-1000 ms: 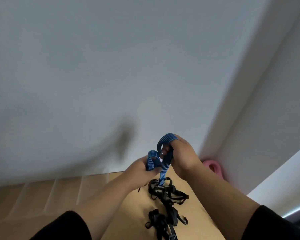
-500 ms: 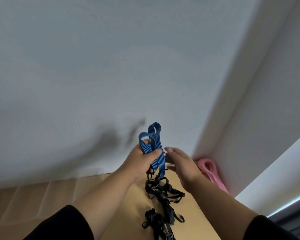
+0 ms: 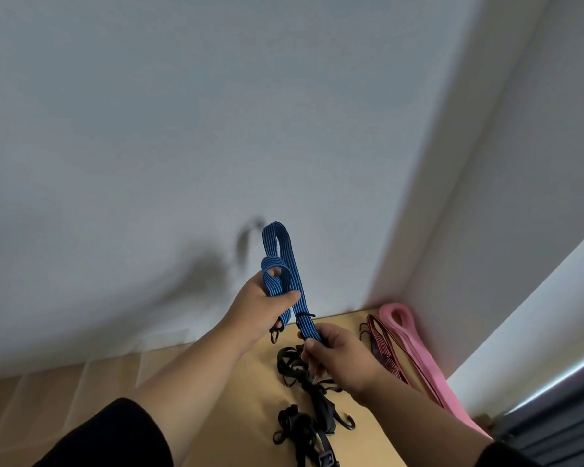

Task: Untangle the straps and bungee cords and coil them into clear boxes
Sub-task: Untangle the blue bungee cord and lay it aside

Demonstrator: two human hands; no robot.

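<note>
Overhead, the left hand (image 3: 263,308) grips the folded blue bungee cord (image 3: 285,264) and the right hand (image 3: 343,357) pinches its lower run, hiding part of the black strap tangle (image 3: 304,419), which the bottom edge cuts off.

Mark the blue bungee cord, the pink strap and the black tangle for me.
blue bungee cord (image 3: 296,281): head view, on its straight run above the hands.
pink strap (image 3: 415,338): head view, on its flat band.
black tangle (image 3: 321,399): head view, on its middle.
</note>
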